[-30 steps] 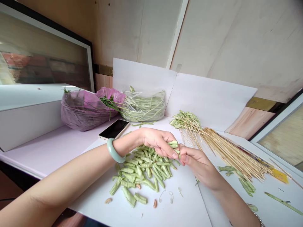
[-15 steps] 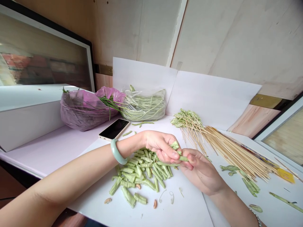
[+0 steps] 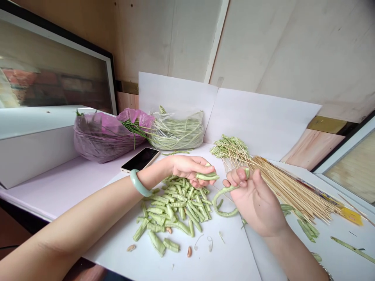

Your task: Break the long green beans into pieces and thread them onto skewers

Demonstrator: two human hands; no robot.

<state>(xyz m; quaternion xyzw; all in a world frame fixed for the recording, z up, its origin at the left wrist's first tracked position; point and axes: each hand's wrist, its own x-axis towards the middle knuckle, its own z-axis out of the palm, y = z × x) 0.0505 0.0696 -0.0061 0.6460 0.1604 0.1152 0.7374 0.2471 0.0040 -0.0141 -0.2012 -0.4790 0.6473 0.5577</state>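
Above the pile of broken green bean pieces (image 3: 172, 203), my left hand (image 3: 190, 168) is closed around a few short bean pieces (image 3: 207, 176), whose ends stick out past the thumb. To its right, my right hand (image 3: 254, 199) grips a long green bean (image 3: 225, 214) in its curled fingers. That bean hangs in a loop toward the paper, and its upper tip shows near the right thumb. A gap separates the two hands. Loose brown bean seeds (image 3: 189, 251) and thin curled strings (image 3: 210, 244) lie in front of the pile.
A purple bag (image 3: 102, 136) of greens and a clear bag (image 3: 178, 130) of long beans stand at the back, near a phone (image 3: 140, 160). Wooden skewers (image 3: 293, 191) lie at the right, beside skewered bean bundles (image 3: 230, 146). Bean scraps (image 3: 307, 226) lie nearby.
My hands have moved apart: the left slightly up and left, the right a little right and up. A looped length of bean now shows hanging from the right hand.
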